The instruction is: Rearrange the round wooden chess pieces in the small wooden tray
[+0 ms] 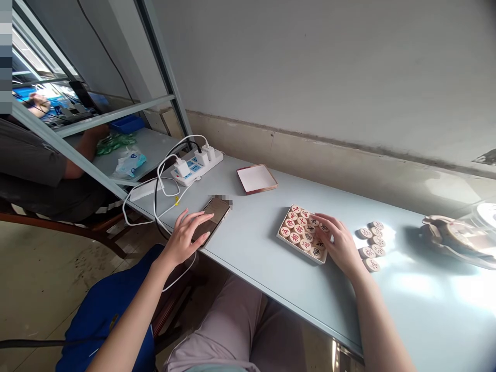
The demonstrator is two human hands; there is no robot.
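Tray of chess pieces [300, 233]: shallow square tray, set cornerwise on the pale worktop [256, 248], filled with round wooden discs marked in red and black. Its right corner lies under the right hand's fingertips.

Right hand [337, 240]: palm down, fingers spread flat over the tray's right edge; the grip is open, closed on nothing. It reaches in from the right, so the tray extends leftward and away from it. This is the nearer hand.

Loose discs [372, 245]: a short double column lying flat on the worktop just right of the right hand, apart from the tray.

Left hand [188, 237]: well apart to the left, open, fingers resting flat on a phone [215, 217] at the worktop's near edge; nothing grasped.

Box lid [257, 179]: red-rimmed, lying open side up beyond the tray toward the wall.

Power strip [197, 163]: far left, white cables trailing off the edge.

Another person's arm [83, 152]: at the neighbouring table, beyond a metal frame.
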